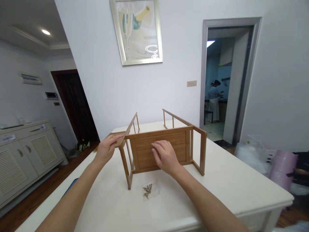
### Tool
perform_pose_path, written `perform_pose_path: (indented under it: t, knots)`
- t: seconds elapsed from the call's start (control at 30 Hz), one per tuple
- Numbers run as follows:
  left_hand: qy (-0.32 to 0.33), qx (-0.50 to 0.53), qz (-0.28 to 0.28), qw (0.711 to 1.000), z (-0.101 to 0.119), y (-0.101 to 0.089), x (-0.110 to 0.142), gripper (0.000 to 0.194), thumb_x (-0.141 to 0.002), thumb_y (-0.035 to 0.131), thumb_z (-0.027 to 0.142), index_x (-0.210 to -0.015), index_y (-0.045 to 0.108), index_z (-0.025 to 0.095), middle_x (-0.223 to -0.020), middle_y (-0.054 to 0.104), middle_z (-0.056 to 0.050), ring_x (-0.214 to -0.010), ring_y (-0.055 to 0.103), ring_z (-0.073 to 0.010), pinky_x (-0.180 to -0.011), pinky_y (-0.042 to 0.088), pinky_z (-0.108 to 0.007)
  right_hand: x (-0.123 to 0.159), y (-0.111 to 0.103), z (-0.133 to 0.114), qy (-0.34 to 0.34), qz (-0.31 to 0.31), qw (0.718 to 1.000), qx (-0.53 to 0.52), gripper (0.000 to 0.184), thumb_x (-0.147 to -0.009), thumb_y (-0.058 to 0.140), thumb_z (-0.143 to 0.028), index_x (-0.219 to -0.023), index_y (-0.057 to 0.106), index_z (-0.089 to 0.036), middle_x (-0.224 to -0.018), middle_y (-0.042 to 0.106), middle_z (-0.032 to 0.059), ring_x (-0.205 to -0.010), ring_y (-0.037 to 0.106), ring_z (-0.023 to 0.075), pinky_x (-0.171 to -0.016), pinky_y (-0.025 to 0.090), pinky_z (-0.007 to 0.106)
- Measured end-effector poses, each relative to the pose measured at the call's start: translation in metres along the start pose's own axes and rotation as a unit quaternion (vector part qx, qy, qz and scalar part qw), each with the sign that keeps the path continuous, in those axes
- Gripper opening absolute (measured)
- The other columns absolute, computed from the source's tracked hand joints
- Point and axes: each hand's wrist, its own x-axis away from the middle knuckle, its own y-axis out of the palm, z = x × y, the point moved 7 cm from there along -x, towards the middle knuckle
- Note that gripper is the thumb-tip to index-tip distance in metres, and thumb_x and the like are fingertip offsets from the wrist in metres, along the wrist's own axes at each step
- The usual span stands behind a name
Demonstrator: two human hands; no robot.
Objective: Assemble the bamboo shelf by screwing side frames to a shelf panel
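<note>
A small wooden rack [202,151] stands on the white table: two ladder-like side frames with a brown panel [145,151] upright between them. My left hand [107,148] is at the near top corner of the left side frame [124,161], its fingers and thumb closed on the wood. In front of the panel is my right hand [166,156], loosely curled, thumb and fingertips apart; nothing shows between them. Below the panel lies a clear plastic bag of screws [148,190], several of them visible.
Another wooden piece [116,134] lies behind the left frame. The white table [231,190] has its right corner near a pink roll [282,170] and clear plastic wrapping [251,158]. A dark blue-edged object [70,187] shows past my left forearm. Beyond the doorway stands a person [213,96].
</note>
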Motion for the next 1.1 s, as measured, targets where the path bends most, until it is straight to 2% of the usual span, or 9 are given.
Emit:
perform_pose_path:
  t: [0.17,0.3,0.4,0.53,0.63,0.77,0.9,0.97,1.1]
  knots:
    - [-0.150,0.052,0.160,0.974,0.005,-0.030,0.012,0.029,-0.092,0.046,0.037,-0.107,0.064,0.019,-0.085,0.072,-0.002,-0.089,0.068,-0.0201,-0.086,0.051,-0.035,0.001,-0.004,-0.005,-0.006,0.005,1.000,-0.006,0.023,-0.091,0.051,-0.016,-0.109,0.064,-0.017,-0.102,0.070,0.0115,-0.094,0.062,0.0230,-0.083,0.050,0.043]
    - [-0.122,0.143,0.313,0.931,0.065,-0.068,0.020,0.022,-0.090,0.055,0.038,-0.101,0.060,0.019,-0.090,0.071,-0.005,-0.086,0.070,-0.0208,-0.087,0.054,-0.038,-0.004,-0.015,-0.016,-0.013,0.022,0.999,-0.021,0.023,-0.091,0.051,-0.016,-0.109,0.065,-0.019,-0.100,0.070,0.0104,-0.092,0.063,0.0220,-0.082,0.051,0.042]
    - [-0.077,0.192,0.311,0.928,0.122,-0.075,0.019,0.017,-0.088,0.060,0.036,-0.097,0.060,0.021,-0.091,0.072,-0.003,-0.089,0.071,-0.0213,-0.086,0.055,-0.038,-0.010,-0.031,-0.025,-0.006,0.055,0.997,-0.053,0.022,-0.091,0.052,-0.016,-0.110,0.063,-0.020,-0.100,0.070,0.0094,-0.092,0.064,0.0211,-0.082,0.052,0.040]
    - [-0.114,0.307,0.122,0.937,0.166,-0.022,0.007,0.020,-0.087,0.060,0.041,-0.093,0.057,0.022,-0.089,0.075,-0.004,-0.092,0.071,-0.0227,-0.086,0.055,-0.039,-0.018,-0.058,-0.037,0.004,0.112,0.989,-0.093,0.029,-0.092,0.052,-0.017,-0.120,0.058,-0.021,-0.101,0.071,0.0082,-0.093,0.065,0.0206,-0.081,0.053,0.039]
    - [-0.160,0.419,0.020,0.894,0.181,0.031,0.000,0.024,-0.085,0.062,0.044,-0.091,0.056,0.021,-0.094,0.076,-0.008,-0.099,0.070,-0.0239,-0.094,0.051,-0.041,-0.020,-0.076,-0.035,0.001,0.137,0.987,-0.085,0.030,-0.093,0.051,-0.017,-0.123,0.057,-0.021,-0.104,0.072,0.0083,-0.094,0.066,0.0202,-0.082,0.053,0.038]
    - [-0.207,0.531,-0.044,0.821,0.202,0.083,-0.010,0.026,-0.081,0.066,0.042,-0.089,0.056,0.019,-0.101,0.074,-0.011,-0.102,0.068,-0.0257,-0.090,0.053,-0.042,-0.014,-0.095,-0.011,-0.004,0.148,0.988,-0.035,0.022,-0.093,0.052,-0.014,-0.112,0.062,-0.021,-0.099,0.072,0.0076,-0.088,0.065,0.0191,-0.079,0.054,0.037]
    - [-0.214,0.560,-0.079,0.796,0.232,0.113,-0.021,0.024,-0.081,0.065,0.040,-0.086,0.058,0.017,-0.100,0.073,-0.013,-0.102,0.068,-0.0255,-0.088,0.053,-0.040,0.000,-0.117,0.015,-0.023,0.163,0.986,0.007,0.025,-0.093,0.052,-0.013,-0.114,0.063,-0.021,-0.095,0.072,0.0078,-0.084,0.065,0.0189,-0.075,0.054,0.036]
    - [-0.185,0.543,-0.086,0.815,0.248,0.122,-0.028,0.025,-0.084,0.062,0.041,-0.088,0.060,0.017,-0.101,0.073,-0.012,-0.103,0.068,-0.0247,-0.090,0.052,-0.040,0.007,-0.136,0.028,-0.014,0.200,0.980,0.012,0.025,-0.093,0.052,-0.012,-0.113,0.064,-0.022,-0.091,0.071,0.0069,-0.082,0.065,0.0192,-0.073,0.055,0.036]
    - [-0.048,0.382,-0.088,0.919,0.277,0.138,-0.048,0.026,-0.093,0.048,0.038,-0.106,0.062,0.021,-0.114,0.070,-0.008,-0.109,0.064,-0.0223,-0.096,0.049,-0.040,0.016,-0.183,0.068,0.079,0.314,0.945,0.041,0.014,-0.094,0.054,-0.022,-0.101,0.066,-0.022,-0.086,0.069,0.0069,-0.079,0.065,0.0205,-0.074,0.055,0.037]
